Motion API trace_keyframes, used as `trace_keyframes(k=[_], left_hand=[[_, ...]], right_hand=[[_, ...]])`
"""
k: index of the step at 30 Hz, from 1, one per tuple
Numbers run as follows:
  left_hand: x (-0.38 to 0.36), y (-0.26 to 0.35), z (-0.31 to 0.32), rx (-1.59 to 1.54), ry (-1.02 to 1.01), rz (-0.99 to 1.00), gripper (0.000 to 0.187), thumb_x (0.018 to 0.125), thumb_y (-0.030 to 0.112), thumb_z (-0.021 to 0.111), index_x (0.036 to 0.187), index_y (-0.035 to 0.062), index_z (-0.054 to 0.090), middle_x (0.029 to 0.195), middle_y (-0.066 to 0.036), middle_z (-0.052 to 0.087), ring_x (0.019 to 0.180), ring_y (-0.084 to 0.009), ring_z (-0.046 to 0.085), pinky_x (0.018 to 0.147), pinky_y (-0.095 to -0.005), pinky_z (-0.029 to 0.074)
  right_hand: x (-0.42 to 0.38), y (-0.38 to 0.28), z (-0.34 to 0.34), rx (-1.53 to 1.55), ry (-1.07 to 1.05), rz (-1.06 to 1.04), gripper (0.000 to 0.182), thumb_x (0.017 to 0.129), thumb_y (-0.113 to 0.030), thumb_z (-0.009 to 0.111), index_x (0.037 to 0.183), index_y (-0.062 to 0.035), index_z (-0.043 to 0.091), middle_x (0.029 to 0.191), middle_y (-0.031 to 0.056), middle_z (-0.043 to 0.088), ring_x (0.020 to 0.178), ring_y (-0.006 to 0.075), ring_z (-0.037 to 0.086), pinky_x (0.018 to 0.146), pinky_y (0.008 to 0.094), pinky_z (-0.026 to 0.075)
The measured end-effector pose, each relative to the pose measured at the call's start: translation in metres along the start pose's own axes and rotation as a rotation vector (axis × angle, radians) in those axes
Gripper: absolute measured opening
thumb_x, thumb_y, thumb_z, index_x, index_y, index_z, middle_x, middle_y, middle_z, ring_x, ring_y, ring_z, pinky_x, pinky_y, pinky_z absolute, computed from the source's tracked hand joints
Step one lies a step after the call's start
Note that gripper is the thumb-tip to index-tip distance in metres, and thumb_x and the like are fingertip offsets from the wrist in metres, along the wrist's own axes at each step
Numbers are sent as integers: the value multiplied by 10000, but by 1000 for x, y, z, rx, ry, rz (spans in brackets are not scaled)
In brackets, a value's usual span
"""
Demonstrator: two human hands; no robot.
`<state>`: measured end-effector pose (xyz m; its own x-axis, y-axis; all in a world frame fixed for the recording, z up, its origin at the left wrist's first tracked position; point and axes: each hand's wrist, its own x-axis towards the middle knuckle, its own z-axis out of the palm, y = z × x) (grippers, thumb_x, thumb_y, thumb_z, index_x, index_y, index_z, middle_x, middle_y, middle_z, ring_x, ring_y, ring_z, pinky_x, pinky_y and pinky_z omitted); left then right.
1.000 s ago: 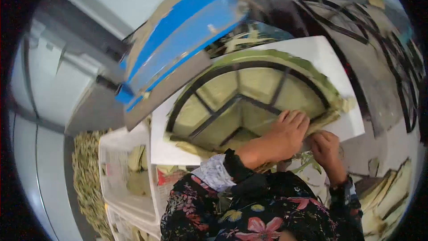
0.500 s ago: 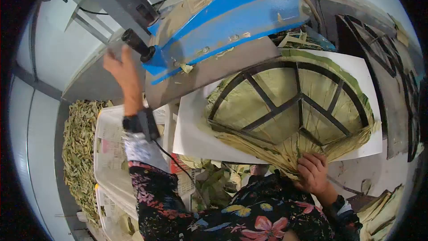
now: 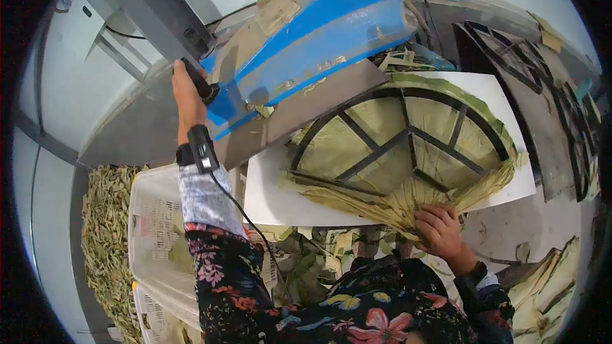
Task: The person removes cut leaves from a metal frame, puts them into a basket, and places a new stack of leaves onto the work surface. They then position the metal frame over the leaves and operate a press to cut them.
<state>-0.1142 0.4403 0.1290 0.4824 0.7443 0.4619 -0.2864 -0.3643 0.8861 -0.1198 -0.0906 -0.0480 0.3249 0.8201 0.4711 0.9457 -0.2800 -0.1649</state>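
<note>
A black handle (image 3: pixel 203 83) juts from the left end of a blue machine arm (image 3: pixel 319 38), and my left hand (image 3: pixel 187 92) is wrapped round it. My right hand (image 3: pixel 440 226) pinches the gathered lower stem end of a fan-shaped green leaf (image 3: pixel 376 114). On top of the leaf lies a black fan-shaped metal frame (image 3: pixel 410 129) with several inner bars. Leaf and frame rest on a white board (image 3: pixel 271 191), partly beneath the grey plate at the blue arm's underside.
White plastic baskets (image 3: pixel 150 232) stand at lower left beside a heap of leaf scraps (image 3: pixel 108 236). More black frames (image 3: pixel 529 64) lie at right. Stacked pale leaves (image 3: pixel 542 293) are at lower right, and a grey post (image 3: pixel 150 6) rises at upper left.
My left hand has closed round the black handle, after being open beside it. My right hand still holds the leaf's stem end. The whole view has shifted slightly.
</note>
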Motion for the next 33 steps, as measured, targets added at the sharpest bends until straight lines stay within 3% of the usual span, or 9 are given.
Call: trace_keyframes(k=[10, 13, 15, 16, 19, 21, 23, 29, 33], left_hand=[[-146, 51, 18, 103, -125, 89, 443, 945, 438, 364, 1076, 39, 504, 836, -39, 497, 769, -134, 485, 740, -275, 407], [-140, 50, 7, -3, -71, 57, 453, 957, 403, 348, 1121, 5, 488, 910, -61, 517, 833, -155, 495, 798, -299, 399], [-117, 61, 13, 371, 131, 408, 493, 955, 421, 352, 1166, -5, 482, 1025, -53, 531, 981, -143, 470, 883, -288, 353], [-103, 59, 12, 358, 120, 413, 493, 955, 421, 352, 1166, -5, 482, 1025, -53, 531, 981, -143, 470, 883, -288, 353], [-68, 58, 7, 1, 39, 10, 416, 925, 337, 430, 1065, -41, 530, 943, -73, 555, 902, -176, 515, 851, -322, 399], [-75, 70, 23, -100, 39, -50, 384, 915, 317, 447, 1038, -35, 540, 902, -84, 557, 847, -182, 530, 802, -319, 425], [-80, 62, 23, -283, -29, -56, 320, 886, 272, 497, 1021, -13, 549, 818, -108, 547, 707, -191, 544, 665, -298, 469], [-109, 75, 32, -327, -125, -102, 327, 865, 238, 526, 1070, -17, 518, 841, -119, 546, 706, -185, 539, 648, -279, 464], [-121, 72, 36, -316, -97, -131, 338, 863, 235, 536, 1101, -2, 501, 859, -121, 548, 697, -182, 532, 641, -273, 460]], right_hand=[[29, -14, -53, 259, -147, 147, 546, 694, -349, 698, 1127, -68, 520, 1199, 110, 513, 1105, 310, 489, 922, 455, 371], [65, -20, -74, 339, -40, -41, 592, 732, -352, 683, 1193, -45, 474, 1224, 138, 485, 1132, 324, 462, 931, 440, 381], [102, -26, -84, 440, 56, -28, 621, 752, -354, 668, 1227, -25, 441, 1241, 170, 459, 1147, 338, 444, 938, 432, 379], [120, -30, -88, 520, 108, 1, 630, 768, -355, 656, 1244, -15, 423, 1249, 188, 444, 1151, 349, 435, 945, 431, 374], [178, -43, -86, 730, 350, 24, 582, 833, -365, 581, 1228, 27, 412, 1226, 231, 440, 1114, 378, 445, 942, 421, 373], [203, -47, -91, 802, 449, 38, 540, 858, -369, 547, 1194, 39, 434, 1177, 241, 480, 1080, 382, 472, 921, 418, 386], [217, -43, -108, 1434, 101, 289, 424, 904, -315, 495, 1145, 34, 478, 1053, 156, 565, 1011, 220, 533, 893, 324, 407], [212, -20, -118, 1692, 63, 156, 225, 908, -154, 427, 814, 10, 549, 720, 52, 572, 671, 116, 520, 667, 254, 430], [202, -14, -118, 1698, 58, 169, 210, 907, -136, 429, 817, 6, 554, 734, 57, 572, 678, 116, 521, 668, 256, 434]])
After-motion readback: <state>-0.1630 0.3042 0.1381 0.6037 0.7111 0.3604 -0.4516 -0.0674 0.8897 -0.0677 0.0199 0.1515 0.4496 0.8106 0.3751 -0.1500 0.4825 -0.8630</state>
